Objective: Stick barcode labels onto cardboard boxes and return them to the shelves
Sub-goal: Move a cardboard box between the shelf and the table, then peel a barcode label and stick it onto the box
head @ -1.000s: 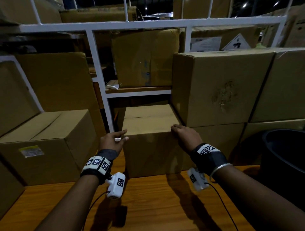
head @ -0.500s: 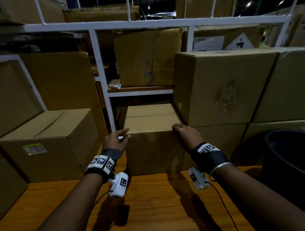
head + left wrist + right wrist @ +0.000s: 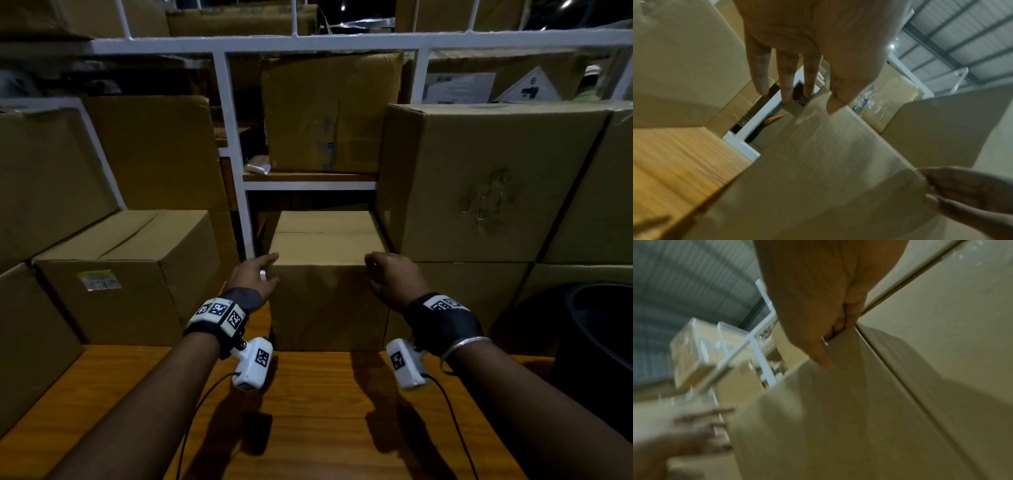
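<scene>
A plain cardboard box (image 3: 329,301) stands on the wooden surface (image 3: 308,411), pushed partly in under a white shelf. My left hand (image 3: 255,274) is at its top left corner. In the left wrist view its fingers (image 3: 787,78) reach straight along the box's (image 3: 818,170) left side, and the thumb lies on the front near the top edge. My right hand (image 3: 390,277) is at the top right corner. Its fingers (image 3: 840,324) curl into the narrow gap beside the box (image 3: 828,418) and grip that edge. No label shows on the box's front.
A large box (image 3: 479,178) presses against the right side. To the left stands a box with a yellow label (image 3: 99,279). A white shelf post (image 3: 239,188) rises just left of the held box. A black bin (image 3: 603,342) is at the far right.
My left hand has closed in on the box's top left corner and its fingers now lie along the side. The right hand and the box have barely moved.
</scene>
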